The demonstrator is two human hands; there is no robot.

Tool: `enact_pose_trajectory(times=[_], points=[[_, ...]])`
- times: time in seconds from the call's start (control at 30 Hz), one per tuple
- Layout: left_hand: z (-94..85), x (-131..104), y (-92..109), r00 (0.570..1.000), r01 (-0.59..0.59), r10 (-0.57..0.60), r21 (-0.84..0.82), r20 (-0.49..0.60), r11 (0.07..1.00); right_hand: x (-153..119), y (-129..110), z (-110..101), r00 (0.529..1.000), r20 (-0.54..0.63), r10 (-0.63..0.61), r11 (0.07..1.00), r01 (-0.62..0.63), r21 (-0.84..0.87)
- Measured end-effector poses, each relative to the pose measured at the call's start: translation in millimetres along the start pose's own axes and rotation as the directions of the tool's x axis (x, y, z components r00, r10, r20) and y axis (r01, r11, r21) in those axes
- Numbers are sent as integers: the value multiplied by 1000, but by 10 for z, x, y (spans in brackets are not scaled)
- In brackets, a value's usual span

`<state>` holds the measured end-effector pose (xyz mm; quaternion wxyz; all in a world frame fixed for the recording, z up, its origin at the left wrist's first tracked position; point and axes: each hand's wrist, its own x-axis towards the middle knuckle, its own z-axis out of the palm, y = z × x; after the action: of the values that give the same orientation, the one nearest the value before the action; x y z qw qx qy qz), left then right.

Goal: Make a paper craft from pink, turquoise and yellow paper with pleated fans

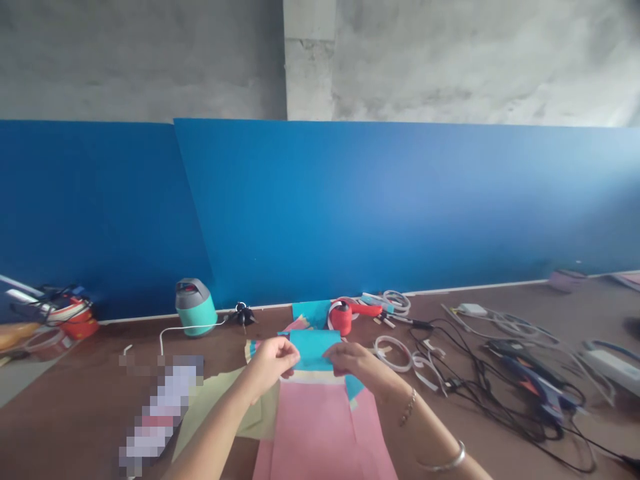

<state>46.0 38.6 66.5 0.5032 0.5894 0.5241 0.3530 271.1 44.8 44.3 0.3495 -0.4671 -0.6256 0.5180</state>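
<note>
A small blue sheet is held up between both hands over the stack of papers. My left hand pinches its left edge, thumb and fingers together. On the opposite side, my right hand grips the right edge in the same way. Pink paper lies below the hands, with a pale strip along its top edge. Yellowish-green paper sits under my left forearm. Behind the hands, another blue sheet and some colourful scraps lie on the table.
A red tape roll stands behind the hands. White strip coils, black cables and a dark blue tool lie right. A teal container, keys, a blurred-out item and a red bucket are left.
</note>
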Motion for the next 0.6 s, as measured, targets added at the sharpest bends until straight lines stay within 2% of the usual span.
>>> enact_pose_trajectory(times=[0.1,0.27,0.47,0.6], points=[[-29,29,-251,1000,23,-22,40,-8,999,25,162,-16,999,-11,53,985,-54,-164],[-19,73,-580,984,9,8,98,-176,995,83,471,35,988,-139,71,983,-93,-157],[-25,61,-688,962,-58,92,137,-258,989,62,624,141,972,-237,2,970,-59,-237],[-11,59,-724,944,-79,117,131,-308,988,39,589,191,963,-268,-29,990,-9,-141]])
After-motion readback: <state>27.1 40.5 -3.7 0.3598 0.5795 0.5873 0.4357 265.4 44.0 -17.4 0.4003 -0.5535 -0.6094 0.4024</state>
